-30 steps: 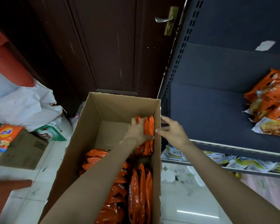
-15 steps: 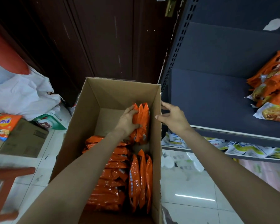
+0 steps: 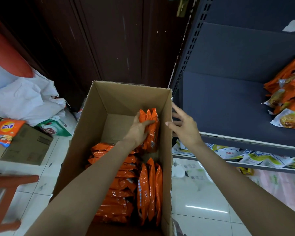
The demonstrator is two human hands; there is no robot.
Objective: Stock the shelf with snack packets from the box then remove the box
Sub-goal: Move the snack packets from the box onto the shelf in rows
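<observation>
An open cardboard box (image 3: 85, 133) stands on the floor, part filled with orange snack packets (image 3: 119, 188). My left hand (image 3: 140, 128) reaches inside and grips a small bunch of orange packets (image 3: 151, 132) upright against the box's right wall. My right hand (image 3: 184, 126) hovers just outside that right wall with fingers spread, holding nothing. The dark shelf (image 3: 228, 108) to the right carries a pile of orange packets (image 3: 288, 92) at its far right.
A dark wooden door (image 3: 109, 40) stands behind the box. White sacks (image 3: 27, 99), a green bag and a smaller carton (image 3: 24, 147) lie on the left. A red stool (image 3: 5, 198) is at lower left. Yellow-and-white packets (image 3: 254, 157) fill the lower shelf.
My left hand has lowered the bunch of packets a little inside the box. My right hand has let go of the box rim and its fingers have spread.
</observation>
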